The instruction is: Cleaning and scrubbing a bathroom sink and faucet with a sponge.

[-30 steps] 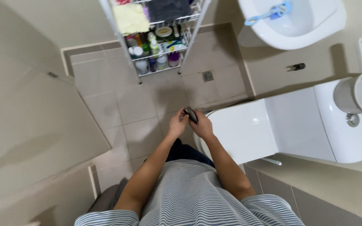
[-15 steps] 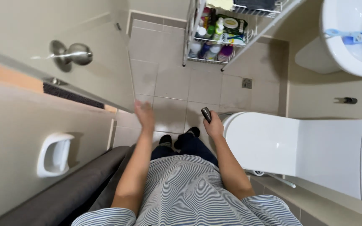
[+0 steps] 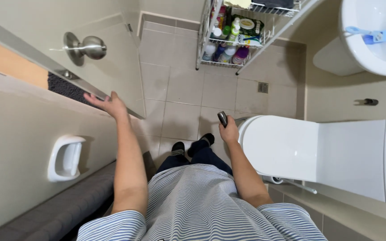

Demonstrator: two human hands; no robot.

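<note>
Here, two hands: left hand point(image 3: 109, 103) spread loose beside one door point(image 3: 45, 27), right hand point(image 3: 229, 132) gripping one dark device point(image 3: 222, 118).

Door point(image 3: 45, 53) fills the upper left of the frame, knob point(image 3: 88, 47) on it. Recessed handle point(image 3: 65, 157) at lower left. Rack point(image 3: 242, 33) top centre, bottles point(image 3: 228, 51) in it. Sink point(image 3: 376, 35) upper right. Toilet point(image 3: 327, 151) at right; floor drain point(image 3: 262, 87) above it. Left hand point(image 3: 108, 103) at the door's edge. Right hand point(image 3: 228, 131), centre, just left of the toilet, with device point(image 3: 222, 118) in it.
</note>
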